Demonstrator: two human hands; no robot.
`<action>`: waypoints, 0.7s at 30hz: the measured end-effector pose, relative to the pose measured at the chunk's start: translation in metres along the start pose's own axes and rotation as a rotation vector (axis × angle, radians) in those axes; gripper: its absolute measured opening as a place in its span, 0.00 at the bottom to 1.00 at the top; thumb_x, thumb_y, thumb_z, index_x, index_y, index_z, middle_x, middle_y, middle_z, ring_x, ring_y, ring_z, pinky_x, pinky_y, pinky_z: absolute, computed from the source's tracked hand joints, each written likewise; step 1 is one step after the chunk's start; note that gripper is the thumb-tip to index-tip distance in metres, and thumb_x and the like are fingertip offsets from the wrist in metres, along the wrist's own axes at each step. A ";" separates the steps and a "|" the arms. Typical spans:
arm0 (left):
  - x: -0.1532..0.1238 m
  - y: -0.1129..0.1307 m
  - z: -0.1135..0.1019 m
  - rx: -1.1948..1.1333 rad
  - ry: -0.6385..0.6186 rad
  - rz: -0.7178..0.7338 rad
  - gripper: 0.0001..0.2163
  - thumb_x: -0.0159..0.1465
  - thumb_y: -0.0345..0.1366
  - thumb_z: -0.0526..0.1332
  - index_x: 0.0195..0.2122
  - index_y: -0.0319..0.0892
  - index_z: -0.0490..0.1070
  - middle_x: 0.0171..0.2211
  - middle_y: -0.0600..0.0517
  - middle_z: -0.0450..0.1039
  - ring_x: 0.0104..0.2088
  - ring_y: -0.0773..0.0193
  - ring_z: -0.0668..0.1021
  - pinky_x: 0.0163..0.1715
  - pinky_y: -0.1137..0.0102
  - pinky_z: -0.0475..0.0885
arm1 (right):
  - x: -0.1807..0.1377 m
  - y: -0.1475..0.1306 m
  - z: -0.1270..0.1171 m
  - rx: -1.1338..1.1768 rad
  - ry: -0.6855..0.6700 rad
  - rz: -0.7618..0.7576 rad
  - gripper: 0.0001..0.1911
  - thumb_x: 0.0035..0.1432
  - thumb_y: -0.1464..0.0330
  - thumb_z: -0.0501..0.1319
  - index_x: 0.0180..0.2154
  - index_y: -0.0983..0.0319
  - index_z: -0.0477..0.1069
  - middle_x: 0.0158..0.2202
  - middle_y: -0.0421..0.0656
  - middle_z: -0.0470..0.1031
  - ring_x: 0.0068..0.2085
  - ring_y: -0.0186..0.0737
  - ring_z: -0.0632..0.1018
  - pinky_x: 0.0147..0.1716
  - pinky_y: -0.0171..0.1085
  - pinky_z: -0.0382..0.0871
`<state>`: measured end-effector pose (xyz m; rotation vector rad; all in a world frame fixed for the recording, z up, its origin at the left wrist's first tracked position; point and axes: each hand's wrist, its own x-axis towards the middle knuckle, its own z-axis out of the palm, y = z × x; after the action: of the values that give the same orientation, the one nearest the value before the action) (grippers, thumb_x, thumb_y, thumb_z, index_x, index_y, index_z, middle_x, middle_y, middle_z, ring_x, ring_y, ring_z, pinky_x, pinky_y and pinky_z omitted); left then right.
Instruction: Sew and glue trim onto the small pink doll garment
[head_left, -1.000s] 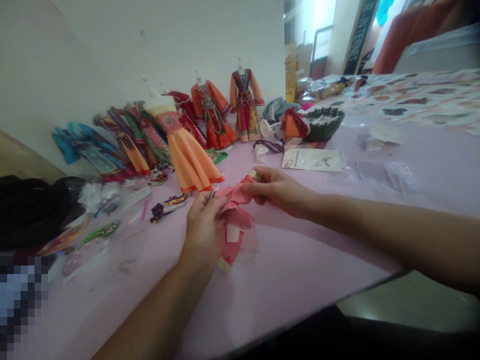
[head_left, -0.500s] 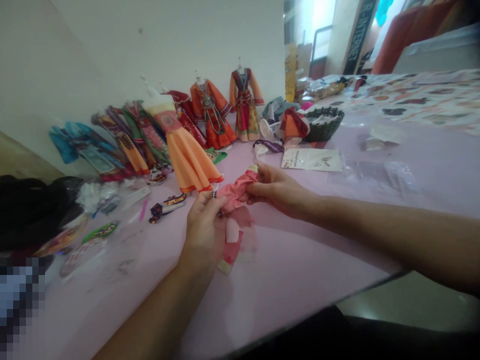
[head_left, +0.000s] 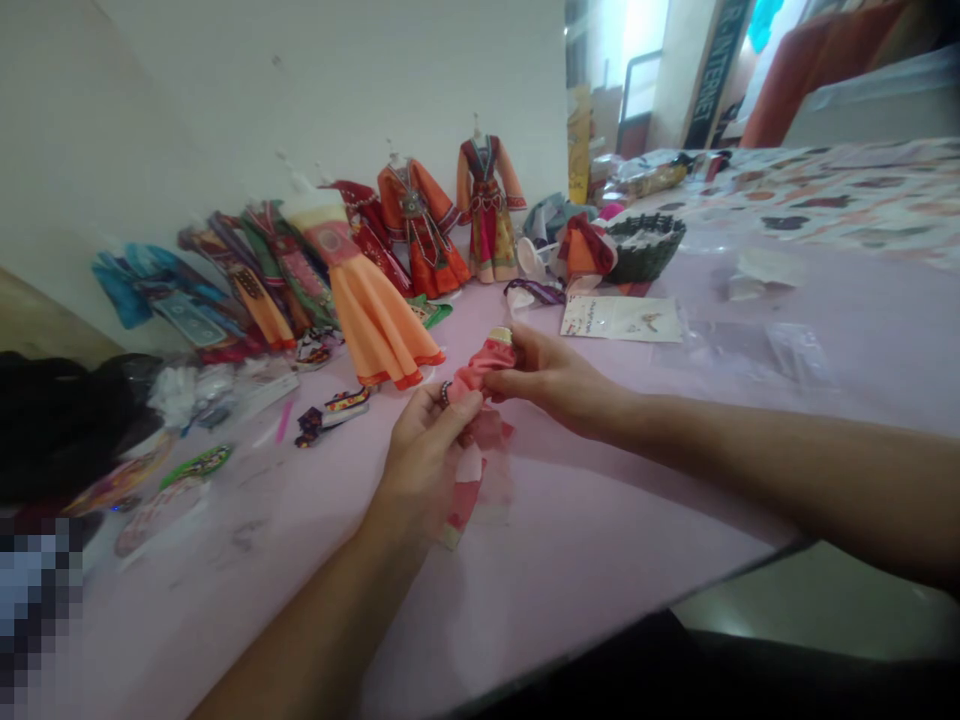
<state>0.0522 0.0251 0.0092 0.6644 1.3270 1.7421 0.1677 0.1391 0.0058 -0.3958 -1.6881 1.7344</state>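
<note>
Both hands hold a small pink doll dress just above the pink table. My left hand pinches its lower, gathered part, and a loose skirt end hangs below the fingers. My right hand is closed around the upper end, where a pale collar shows. A small beaded ring sits at my left fingertips.
A row of miniature dresses on stands lines the wall at the back left. An orange dress stands nearest the hands. A dark woven basket, a paper card, clear plastic bags and small trims lie around.
The pink dress has been bunched tighter between the two hands, and both hands have drawn slightly closer together. The view has shifted a little.
</note>
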 end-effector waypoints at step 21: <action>0.003 -0.001 -0.003 0.041 -0.031 0.002 0.15 0.50 0.33 0.77 0.32 0.40 0.72 0.25 0.57 0.74 0.23 0.72 0.75 0.26 0.76 0.71 | -0.001 -0.003 0.001 -0.181 0.068 -0.090 0.13 0.53 0.69 0.68 0.32 0.58 0.63 0.31 0.38 0.72 0.38 0.41 0.75 0.36 0.39 0.71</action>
<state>0.0483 0.0265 0.0066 0.7132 1.3449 1.7040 0.1688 0.1374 0.0081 -0.4477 -1.7916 1.4933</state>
